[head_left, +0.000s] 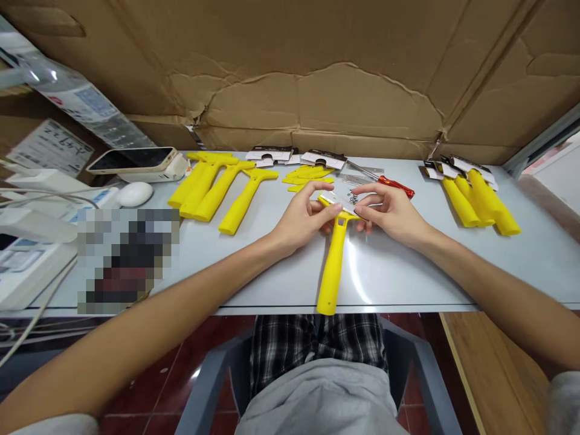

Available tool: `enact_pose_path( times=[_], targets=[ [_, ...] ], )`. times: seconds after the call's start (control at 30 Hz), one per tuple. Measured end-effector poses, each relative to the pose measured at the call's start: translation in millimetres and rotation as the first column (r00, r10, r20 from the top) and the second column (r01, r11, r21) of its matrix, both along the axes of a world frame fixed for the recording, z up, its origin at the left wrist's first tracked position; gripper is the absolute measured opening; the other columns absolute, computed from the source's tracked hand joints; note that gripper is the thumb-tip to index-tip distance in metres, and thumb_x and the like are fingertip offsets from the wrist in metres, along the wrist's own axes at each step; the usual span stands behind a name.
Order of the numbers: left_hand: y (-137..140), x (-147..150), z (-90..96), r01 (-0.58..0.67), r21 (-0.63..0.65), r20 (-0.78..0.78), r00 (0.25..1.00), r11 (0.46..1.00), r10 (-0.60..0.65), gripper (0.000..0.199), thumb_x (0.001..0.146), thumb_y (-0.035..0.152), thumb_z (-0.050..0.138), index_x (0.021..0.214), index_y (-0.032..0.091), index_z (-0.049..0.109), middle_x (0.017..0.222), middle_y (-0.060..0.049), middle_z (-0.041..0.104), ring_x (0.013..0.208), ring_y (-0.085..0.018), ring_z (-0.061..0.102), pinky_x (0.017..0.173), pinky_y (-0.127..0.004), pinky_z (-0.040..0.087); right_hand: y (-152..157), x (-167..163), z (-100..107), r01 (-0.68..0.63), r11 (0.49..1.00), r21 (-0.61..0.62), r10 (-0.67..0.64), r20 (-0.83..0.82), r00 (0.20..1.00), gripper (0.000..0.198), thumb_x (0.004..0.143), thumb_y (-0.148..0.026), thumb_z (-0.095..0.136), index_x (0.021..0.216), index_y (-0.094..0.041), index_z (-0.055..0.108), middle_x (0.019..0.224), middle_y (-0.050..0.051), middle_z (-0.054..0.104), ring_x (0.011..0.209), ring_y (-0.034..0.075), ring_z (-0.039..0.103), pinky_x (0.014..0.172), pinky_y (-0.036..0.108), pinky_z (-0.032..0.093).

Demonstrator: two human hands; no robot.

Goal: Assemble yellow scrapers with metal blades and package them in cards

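Note:
A yellow scraper (334, 260) points its handle toward me, the handle's end at the table's front edge. Across its wide head lies a flat metal blade (341, 201). My left hand (299, 219) is closed on the head's left side, thumb on top near the middle. At the head's right end my right hand (393, 212) pinches the edge between thumb and fingers. Small screws (353, 198) lie just behind the head, between both hands. A red-handled screwdriver (396, 186) rests behind my right hand, beside loose metal blades (362, 179). Flat yellow pieces (304, 175) are piled behind my left hand.
Several yellow scraper handles (244, 202) lie to the left, and yellow scrapers with card sleeves (481, 196) to the right. Black-and-white cards (324, 159) sit along the cardboard wall (326, 103). A phone (133, 159), a white mouse-like object (135, 194) and cables crowd the left.

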State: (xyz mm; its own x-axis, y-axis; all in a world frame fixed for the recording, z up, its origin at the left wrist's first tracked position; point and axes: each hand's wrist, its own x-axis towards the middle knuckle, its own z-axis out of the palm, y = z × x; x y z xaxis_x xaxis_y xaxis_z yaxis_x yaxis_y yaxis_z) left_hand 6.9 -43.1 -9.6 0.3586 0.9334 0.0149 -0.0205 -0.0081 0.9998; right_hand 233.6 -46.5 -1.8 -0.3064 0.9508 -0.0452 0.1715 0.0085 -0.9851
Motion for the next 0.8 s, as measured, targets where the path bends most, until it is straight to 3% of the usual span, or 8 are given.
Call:
enact_pose_path(
  times=[0.17,0.37,0.53,0.8],
  targets=[
    [-0.1,1.0,3.6,-0.022,-0.021,-0.044,0.999,1.0,0.022,0.048,0.087,0.033,0.082,0.124,0.02,0.054,0.067,0.005,0.07,0.057,-0.014,0.067,0.062,-0.027,0.055,0.6,1.4,-2.1,-0.034,0.999,0.033,0.033,0.03,0.999,0.085,0.075,-0.065,0.09,0.133,-0.012,0.056,0.09,0.007,0.073,0.065,0.014,0.071,0.055,0.024,0.057],
    [-0.1,-1.7,2.9,0.053,0.011,-0.116,0.992,0.999,-0.051,0.065,0.085,0.035,0.087,0.137,0.017,0.053,0.066,0.004,0.071,0.061,-0.015,0.069,0.065,-0.028,0.055,3.5,4.0,-9.4,-0.028,0.998,0.053,0.023,0.082,0.996,0.07,0.084,-0.059,0.084,0.131,-0.014,0.057,0.091,0.006,0.073,0.062,0.01,0.068,0.051,0.02,0.052],
    [1.7,-5.9,2.4,0.137,0.013,-0.121,0.984,0.99,-0.134,0.076,0.089,0.035,0.085,0.152,0.015,0.048,0.068,0.004,0.072,0.062,-0.016,0.071,0.065,-0.029,0.056,4.6,9.5,-5.8,-0.129,0.991,0.019,0.126,0.125,0.984,0.068,0.087,-0.059,0.082,0.131,-0.013,0.058,0.092,0.006,0.073,0.065,0.012,0.072,0.053,0.021,0.056],
    [6.4,-13.2,0.6,0.249,0.026,-0.133,0.961,0.968,-0.243,0.076,0.096,0.035,0.079,0.159,0.015,0.043,0.073,0.003,0.073,0.066,-0.014,0.07,0.069,-0.028,0.057,4.0,11.4,-4.4,-0.173,0.985,0.007,0.17,0.143,0.975,0.062,0.09,-0.058,0.079,0.128,-0.012,0.063,0.097,0.007,0.071,0.065,0.012,0.072,0.055,0.022,0.06]
  ],
)
